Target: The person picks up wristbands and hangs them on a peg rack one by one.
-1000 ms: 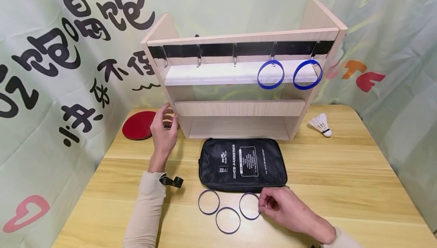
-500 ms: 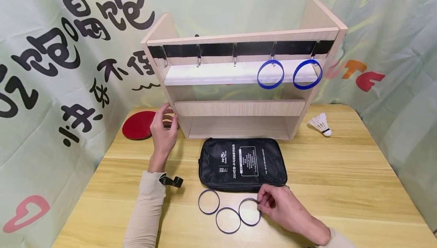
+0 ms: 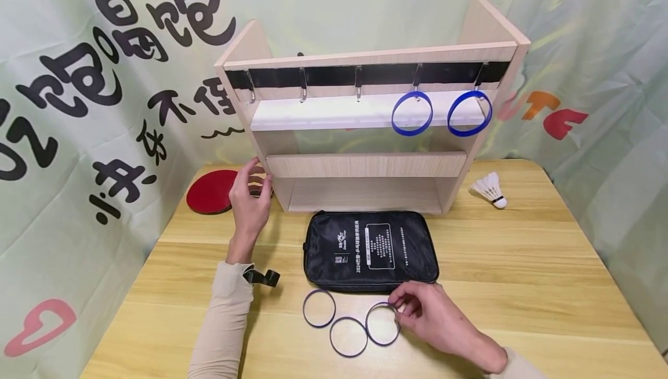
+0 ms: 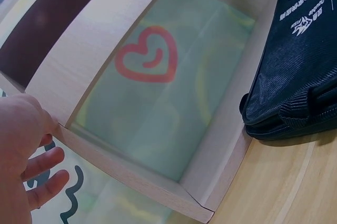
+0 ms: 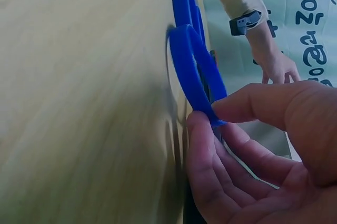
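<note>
At the far left of the table (image 3: pixel 522 263) a red paddle (image 3: pixel 211 190) lies flat, and the left hand (image 3: pixel 249 193) stands just in front of it with its fingers straight and spread, resting against the left side wall of the wooden rack (image 3: pixel 365 135). That forearm runs up from the near edge in a beige sleeve, with a black strap at the wrist. In the middle, a black zipped bag (image 3: pixel 371 250) lies in front of the rack.

Three rings lie on the table near the bag's front edge: the left ring (image 3: pixel 319 308), the middle ring (image 3: pixel 348 336) nearest the person, and the right ring (image 3: pixel 382 324). The right hand (image 3: pixel 430 315) reaches in from the near right and pinches the right ring's far-right rim between thumb and fingertips; the wrist view shows that rim lifted off the wood.

The rack carries five hooks; two hanging blue rings (image 3: pixel 412 113) occupy the two rightmost. One shuttlecock (image 3: pixel 489 189) lies far right.
</note>
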The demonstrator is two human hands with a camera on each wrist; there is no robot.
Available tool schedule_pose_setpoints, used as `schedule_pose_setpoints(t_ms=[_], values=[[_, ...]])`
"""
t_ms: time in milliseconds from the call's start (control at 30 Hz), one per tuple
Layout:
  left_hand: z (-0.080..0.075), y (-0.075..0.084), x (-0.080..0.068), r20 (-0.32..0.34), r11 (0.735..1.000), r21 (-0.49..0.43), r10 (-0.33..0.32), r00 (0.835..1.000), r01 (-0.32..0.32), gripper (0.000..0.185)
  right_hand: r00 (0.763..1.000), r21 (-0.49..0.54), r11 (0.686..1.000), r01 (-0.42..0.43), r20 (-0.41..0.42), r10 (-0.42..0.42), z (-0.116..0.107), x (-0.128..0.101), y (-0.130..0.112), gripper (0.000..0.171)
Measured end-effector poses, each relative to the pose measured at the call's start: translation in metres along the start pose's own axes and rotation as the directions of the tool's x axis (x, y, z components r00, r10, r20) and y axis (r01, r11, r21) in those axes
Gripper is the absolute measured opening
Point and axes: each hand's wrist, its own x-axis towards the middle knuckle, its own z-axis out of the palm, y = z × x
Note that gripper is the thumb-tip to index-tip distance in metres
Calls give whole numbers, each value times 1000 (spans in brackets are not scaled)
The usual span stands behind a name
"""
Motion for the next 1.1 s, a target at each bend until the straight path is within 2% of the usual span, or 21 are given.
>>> schedule_pose_setpoints(t_ms=[333,633,767,1100], values=[[0,0,0,-2,1000,1,-1,1000,1,40,994,183,983,-14,109,-6,-6,2,5,24],[1,0,-1,-5,1000,0,-2,1000,2,40,969,345,925,-160,232,81,-15,4,5,24],[1,0,0,-8,1000,5,4,1000,-4,40,966,360,916,-176,241,91,-18,5,3,26],[1,-1,-1,-3,1000,4,1,1000,-1,40,977,357,925,-133,207,61,-25,15,0,24]])
